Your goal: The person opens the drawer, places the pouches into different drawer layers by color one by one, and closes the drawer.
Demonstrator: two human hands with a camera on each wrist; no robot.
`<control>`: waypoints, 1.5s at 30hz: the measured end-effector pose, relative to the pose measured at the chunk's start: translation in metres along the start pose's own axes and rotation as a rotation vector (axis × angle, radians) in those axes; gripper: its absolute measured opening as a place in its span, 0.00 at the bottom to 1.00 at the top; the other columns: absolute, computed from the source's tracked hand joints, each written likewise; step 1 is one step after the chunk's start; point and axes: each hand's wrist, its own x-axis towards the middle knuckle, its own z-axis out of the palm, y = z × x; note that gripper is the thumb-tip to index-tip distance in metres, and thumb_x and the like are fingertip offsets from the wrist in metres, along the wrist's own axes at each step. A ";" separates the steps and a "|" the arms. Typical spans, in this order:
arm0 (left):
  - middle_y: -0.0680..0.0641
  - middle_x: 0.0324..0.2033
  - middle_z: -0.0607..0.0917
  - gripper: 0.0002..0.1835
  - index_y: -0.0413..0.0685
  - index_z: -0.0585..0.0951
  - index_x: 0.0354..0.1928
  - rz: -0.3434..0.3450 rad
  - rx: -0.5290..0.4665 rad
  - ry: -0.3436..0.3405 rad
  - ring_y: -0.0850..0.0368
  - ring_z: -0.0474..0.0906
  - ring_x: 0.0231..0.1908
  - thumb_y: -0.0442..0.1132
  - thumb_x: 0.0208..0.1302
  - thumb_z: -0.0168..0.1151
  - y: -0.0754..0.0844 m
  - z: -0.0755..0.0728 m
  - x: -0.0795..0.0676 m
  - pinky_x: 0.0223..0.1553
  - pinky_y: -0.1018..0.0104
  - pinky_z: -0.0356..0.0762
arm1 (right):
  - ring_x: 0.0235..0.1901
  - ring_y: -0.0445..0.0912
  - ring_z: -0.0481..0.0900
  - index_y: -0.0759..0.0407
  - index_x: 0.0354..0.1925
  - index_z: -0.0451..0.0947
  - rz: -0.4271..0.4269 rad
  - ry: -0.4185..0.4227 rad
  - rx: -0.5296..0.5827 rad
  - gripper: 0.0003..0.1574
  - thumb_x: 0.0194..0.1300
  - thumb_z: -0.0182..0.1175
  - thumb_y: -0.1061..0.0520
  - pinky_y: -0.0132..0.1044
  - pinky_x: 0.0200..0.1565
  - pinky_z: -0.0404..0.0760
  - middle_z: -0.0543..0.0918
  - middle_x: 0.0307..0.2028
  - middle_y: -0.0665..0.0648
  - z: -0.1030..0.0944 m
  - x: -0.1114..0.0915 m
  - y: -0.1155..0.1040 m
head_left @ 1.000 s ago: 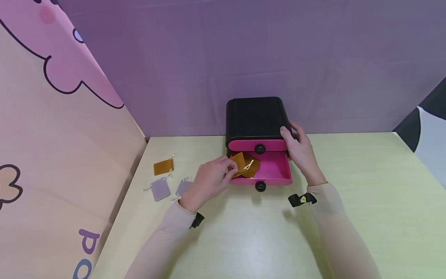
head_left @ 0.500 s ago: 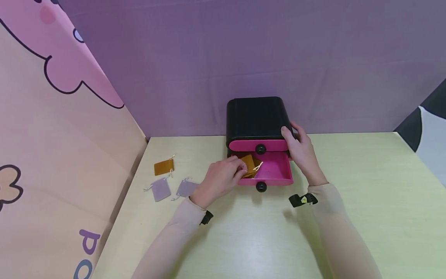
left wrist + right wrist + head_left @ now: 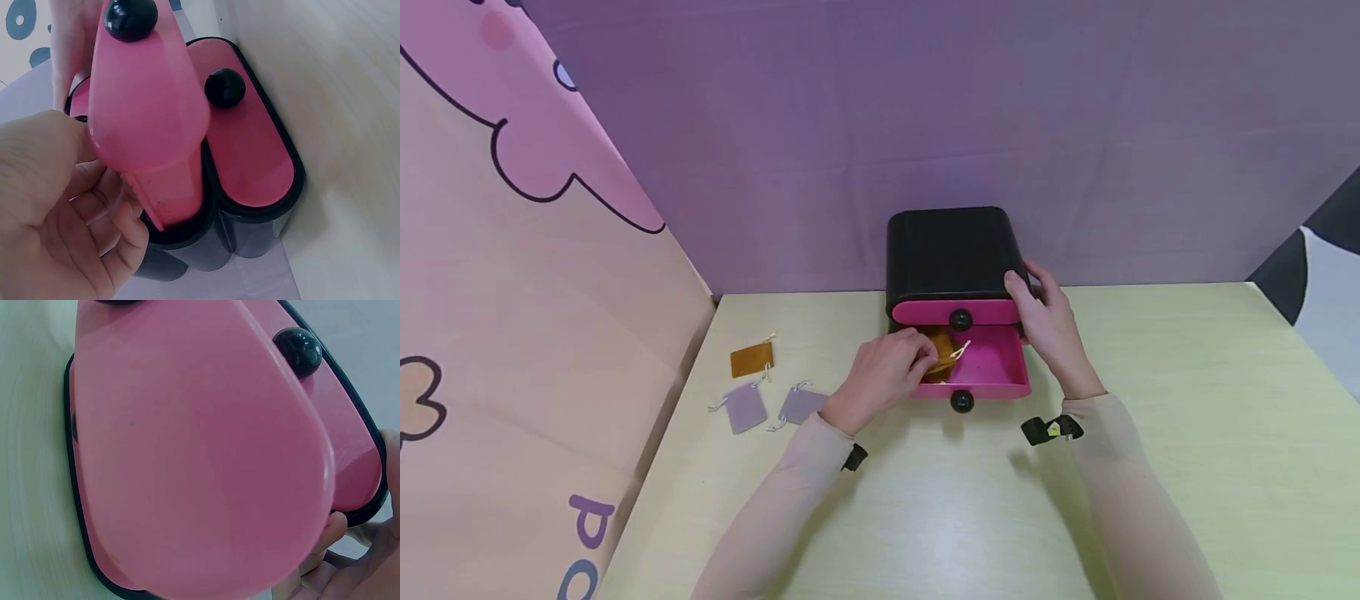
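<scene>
A small black drawer cabinet with pink drawer fronts and round black knobs stands at the back of the table. One pink drawer is pulled out below the top one. Over its left side, my left hand pinches a mustard-brown drawstring pouch with white strings, partly hidden by the fingers. In the left wrist view the drawer front hides the pouch. My right hand grips the cabinet's right side, the thumb near its top edge; its fingers show beside the cabinet in the right wrist view.
Left of the cabinet, another brown pouch and two lavender pouches lie on the pale wooden table. A purple cloth backdrop rises behind, and a printed panel borders the left edge.
My left hand has moved right and slightly farther into the drawer, carrying the brown pouch along. The right hand and the cabinet have stayed put.
</scene>
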 end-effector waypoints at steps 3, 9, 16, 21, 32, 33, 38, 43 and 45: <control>0.53 0.42 0.88 0.09 0.53 0.89 0.48 -0.013 -0.010 -0.001 0.59 0.81 0.39 0.47 0.76 0.66 0.000 0.002 0.002 0.40 0.64 0.82 | 0.52 0.56 0.79 0.41 0.86 0.50 0.001 0.001 -0.001 0.50 0.77 0.46 0.26 0.32 0.34 0.83 0.73 0.72 0.66 0.000 -0.001 0.000; 0.54 0.41 0.88 0.09 0.54 0.90 0.48 -0.027 -0.026 -0.003 0.59 0.81 0.40 0.47 0.75 0.67 0.000 0.004 0.007 0.40 0.64 0.81 | 0.51 0.55 0.79 0.41 0.86 0.50 0.003 0.003 -0.007 0.50 0.77 0.46 0.25 0.32 0.34 0.83 0.73 0.72 0.66 0.000 0.000 0.000; 0.56 0.35 0.86 0.08 0.56 0.91 0.47 -0.022 -0.028 0.006 0.60 0.79 0.36 0.48 0.74 0.69 -0.002 0.006 0.008 0.36 0.66 0.77 | 0.50 0.53 0.78 0.41 0.86 0.51 0.001 0.002 -0.012 0.50 0.77 0.46 0.25 0.33 0.33 0.83 0.73 0.72 0.65 -0.001 0.000 0.001; 0.58 0.34 0.86 0.08 0.58 0.91 0.46 -0.020 -0.051 0.034 0.62 0.79 0.34 0.49 0.74 0.68 -0.003 0.006 0.007 0.35 0.67 0.76 | 0.48 0.52 0.79 0.41 0.86 0.51 -0.001 0.001 -0.010 0.50 0.77 0.46 0.25 0.34 0.33 0.83 0.74 0.72 0.65 -0.001 0.000 0.001; 0.57 0.35 0.87 0.08 0.58 0.91 0.45 -0.019 -0.063 0.068 0.62 0.81 0.34 0.49 0.73 0.68 -0.007 0.003 -0.001 0.35 0.66 0.76 | 0.53 0.57 0.80 0.41 0.86 0.50 0.002 0.002 -0.003 0.51 0.77 0.46 0.25 0.32 0.34 0.83 0.72 0.74 0.66 0.001 -0.001 -0.002; 0.57 0.35 0.87 0.07 0.58 0.91 0.45 -0.021 -0.067 0.070 0.62 0.81 0.35 0.49 0.73 0.68 -0.008 0.002 -0.002 0.36 0.65 0.76 | 0.54 0.57 0.80 0.41 0.86 0.50 0.002 0.002 -0.001 0.50 0.77 0.46 0.25 0.31 0.34 0.83 0.72 0.74 0.66 0.002 -0.001 -0.002; 0.56 0.37 0.88 0.07 0.57 0.90 0.46 -0.027 -0.090 0.081 0.62 0.82 0.35 0.47 0.73 0.68 -0.011 -0.001 -0.009 0.36 0.66 0.77 | 0.55 0.58 0.79 0.41 0.86 0.50 0.000 0.002 -0.002 0.50 0.77 0.46 0.25 0.31 0.35 0.83 0.72 0.74 0.66 0.003 -0.001 -0.002; 0.55 0.37 0.86 0.06 0.57 0.90 0.47 -0.055 -0.099 0.106 0.61 0.78 0.32 0.45 0.71 0.70 -0.017 -0.004 -0.017 0.33 0.68 0.75 | 0.57 0.59 0.78 0.41 0.86 0.50 -0.005 -0.002 -0.001 0.50 0.77 0.46 0.25 0.33 0.36 0.84 0.72 0.74 0.66 0.005 0.000 -0.002; 0.55 0.37 0.86 0.06 0.57 0.90 0.46 -0.058 -0.100 0.127 0.61 0.78 0.32 0.44 0.71 0.70 -0.020 -0.004 -0.020 0.32 0.68 0.75 | 0.57 0.59 0.78 0.41 0.86 0.49 -0.005 -0.003 -0.001 0.50 0.77 0.46 0.25 0.33 0.36 0.84 0.71 0.74 0.66 0.005 0.000 -0.002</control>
